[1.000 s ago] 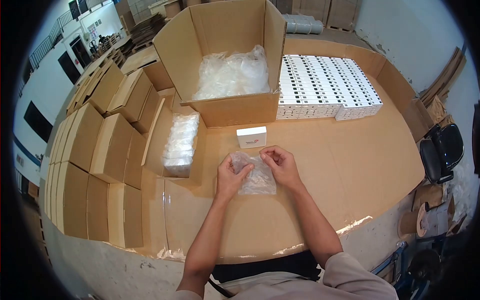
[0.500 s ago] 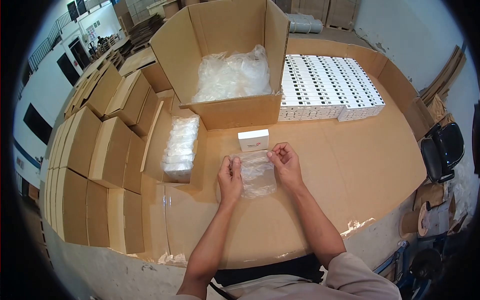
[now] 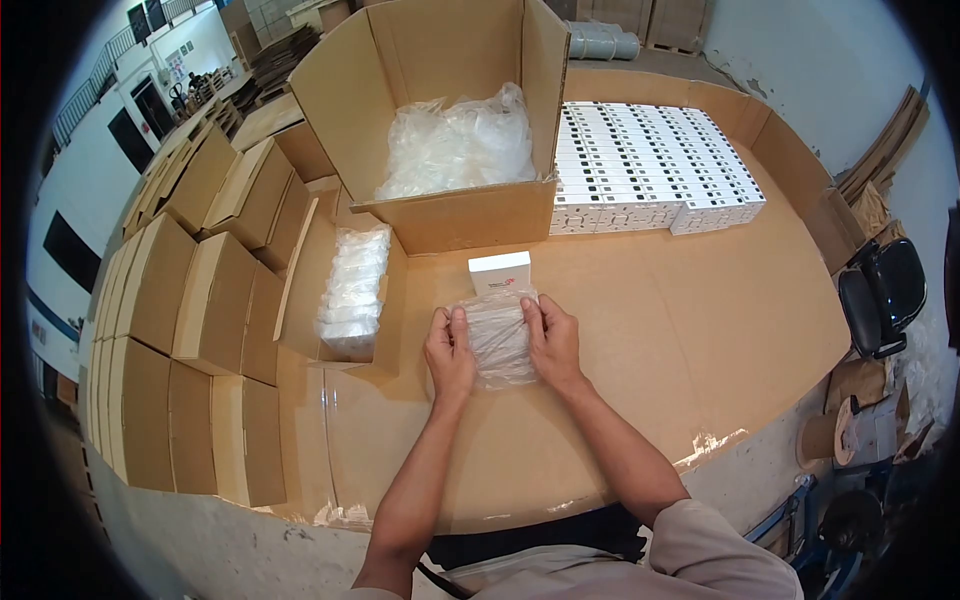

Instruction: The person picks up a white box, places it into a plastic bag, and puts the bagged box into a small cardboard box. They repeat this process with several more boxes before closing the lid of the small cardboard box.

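Note:
A clear plastic bag (image 3: 500, 342) is stretched between both hands above the cardboard surface. My left hand (image 3: 450, 350) pinches its left edge, thumb on top. At its upper right side, my right hand (image 3: 551, 340) grips the film between thumb and fingers. A small white box (image 3: 500, 272) with a red mark stands just beyond the bag, whose upper edge overlaps the box's lower part. Left of my hands, an open carton (image 3: 392, 290) holds a row of plastic-wrapped white packs (image 3: 352, 290).
A large open carton (image 3: 455, 222) full of clear bags (image 3: 460, 145) stands at the back. Right of it are rows of white boxes (image 3: 650, 160). Brown cartons (image 3: 150, 280) are stacked at the left. A black chair (image 3: 890, 295) stands beyond the right edge.
My right hand has come lower and closer to my left hand, and the bag now lies flatter and wider between them. The whole view has shifted slightly.

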`<state>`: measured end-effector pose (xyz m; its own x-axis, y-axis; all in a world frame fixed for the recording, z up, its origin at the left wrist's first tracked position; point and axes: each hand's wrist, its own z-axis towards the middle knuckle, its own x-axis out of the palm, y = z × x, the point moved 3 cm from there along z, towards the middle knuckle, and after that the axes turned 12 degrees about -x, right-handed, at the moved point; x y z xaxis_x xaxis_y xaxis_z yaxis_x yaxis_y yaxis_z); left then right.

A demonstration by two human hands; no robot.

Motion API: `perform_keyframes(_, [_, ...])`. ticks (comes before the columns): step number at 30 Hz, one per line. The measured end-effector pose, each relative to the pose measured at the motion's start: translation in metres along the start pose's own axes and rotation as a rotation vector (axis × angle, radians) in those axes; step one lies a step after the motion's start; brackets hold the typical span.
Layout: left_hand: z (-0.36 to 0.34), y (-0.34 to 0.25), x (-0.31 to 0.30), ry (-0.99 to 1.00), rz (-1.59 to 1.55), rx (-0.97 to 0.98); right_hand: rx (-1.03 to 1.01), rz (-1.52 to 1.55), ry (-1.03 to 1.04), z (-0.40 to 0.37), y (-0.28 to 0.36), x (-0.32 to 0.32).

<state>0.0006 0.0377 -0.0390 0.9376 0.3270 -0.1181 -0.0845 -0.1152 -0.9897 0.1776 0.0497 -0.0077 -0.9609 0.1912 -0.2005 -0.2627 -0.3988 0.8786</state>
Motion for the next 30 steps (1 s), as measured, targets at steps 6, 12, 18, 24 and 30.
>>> perform_keyframes(6, [-0.011,-0.046,-0.017,-0.088,0.087,0.435,0.194,0.214,0.017,0.006,-0.025,-0.011])
perform_keyframes(12, [-0.033,-0.075,-0.008,-0.035,0.604,0.917,0.333,0.311,0.120,0.007,-0.022,-0.015])
perform_keyframes(18, [-0.011,-0.025,-0.014,0.074,0.218,0.129,0.081,0.533,0.060,0.019,-0.003,-0.028])
perform_keyframes(24, [-0.009,-0.015,-0.004,0.286,0.008,-0.138,-0.057,0.417,0.056,0.012,-0.005,-0.012])
perform_keyframes(30, [-0.002,-0.009,0.002,0.134,-0.216,0.003,-0.046,0.205,0.047,0.005,-0.003,-0.008])
